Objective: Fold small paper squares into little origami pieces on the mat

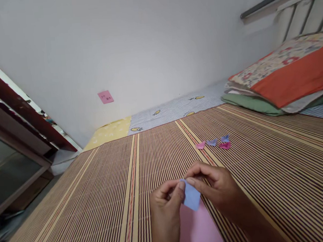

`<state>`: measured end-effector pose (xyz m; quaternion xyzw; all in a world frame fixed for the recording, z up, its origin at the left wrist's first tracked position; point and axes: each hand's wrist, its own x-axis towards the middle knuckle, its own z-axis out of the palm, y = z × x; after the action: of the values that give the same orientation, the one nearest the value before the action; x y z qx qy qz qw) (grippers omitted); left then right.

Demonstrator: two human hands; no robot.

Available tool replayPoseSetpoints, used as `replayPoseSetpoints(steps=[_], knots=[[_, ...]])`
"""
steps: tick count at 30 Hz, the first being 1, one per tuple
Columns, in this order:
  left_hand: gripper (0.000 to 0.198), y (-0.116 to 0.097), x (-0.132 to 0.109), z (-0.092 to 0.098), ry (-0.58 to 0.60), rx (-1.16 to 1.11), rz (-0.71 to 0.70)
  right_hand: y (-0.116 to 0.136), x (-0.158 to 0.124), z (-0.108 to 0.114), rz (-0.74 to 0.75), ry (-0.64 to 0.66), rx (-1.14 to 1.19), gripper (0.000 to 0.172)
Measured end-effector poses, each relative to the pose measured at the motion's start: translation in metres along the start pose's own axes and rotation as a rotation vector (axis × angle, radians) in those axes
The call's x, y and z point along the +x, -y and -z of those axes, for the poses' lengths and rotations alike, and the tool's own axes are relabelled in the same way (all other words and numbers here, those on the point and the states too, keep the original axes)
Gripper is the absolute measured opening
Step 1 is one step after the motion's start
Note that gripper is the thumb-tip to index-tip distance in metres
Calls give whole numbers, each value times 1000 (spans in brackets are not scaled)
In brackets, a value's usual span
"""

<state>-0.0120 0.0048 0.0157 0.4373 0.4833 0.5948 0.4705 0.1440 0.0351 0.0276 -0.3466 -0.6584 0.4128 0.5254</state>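
While the striped mat (110,185) spreads beneath my work, my left hand (165,205) and right hand (216,180) meet near its front edge, each grip pinched narrow. Partly under them lies a pink paper sheet (198,232). Smaller is the blue paper (192,198), held at its upper edge between my thumbs and fingers, above the sheet. Matching edges before pressing, then pinching lightly and evenly, should keep any crease crisp. Beyond sit four tiny folded papers (212,142).
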Motion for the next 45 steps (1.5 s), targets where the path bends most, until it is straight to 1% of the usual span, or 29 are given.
replayPoseSetpoints(steps=[2, 4, 7, 9, 13, 15, 17, 22, 27, 33, 38, 42, 45], knots=[[23, 2, 4, 3, -47, -94, 30, 0, -1, 3, 52, 12, -10, 16], [24, 3, 7, 6, -89, -191, 55, 2, -2, 6, 127, 80, -60, 26], [26, 2, 9, 9, -94, -292, 92, 6, -4, 6, 200, 213, -163, 37], [27, 0, 9, 9, -80, -310, 115, 6, -5, 3, 215, 234, -204, 38], [27, -3, 7, 8, -52, -281, 104, 1, -6, -5, 208, 208, -207, 20], [24, -3, 6, 7, -30, -262, 80, 0, -5, -8, 190, 193, -187, 14], [20, -3, 6, 7, -15, -226, 44, 2, -5, -11, 170, 165, -159, 14], [15, -3, 5, 10, -18, -138, -43, 9, -5, -18, 159, 46, -121, 16], [8, -3, 3, 11, 28, -148, -68, 9, -5, -22, 187, 16, -100, 18], [8, -4, 4, 15, 100, -156, -59, 8, -5, -24, 200, -11, -148, 21], [10, -6, 3, 21, 151, -82, -62, 7, -5, -23, 202, 1, -161, 20], [15, -10, 1, 20, 163, -8, -98, 7, -5, -24, 226, -4, -157, 22], [23, -12, 0, 19, 183, 18, -136, 6, -4, -24, 219, -11, -160, 22]])
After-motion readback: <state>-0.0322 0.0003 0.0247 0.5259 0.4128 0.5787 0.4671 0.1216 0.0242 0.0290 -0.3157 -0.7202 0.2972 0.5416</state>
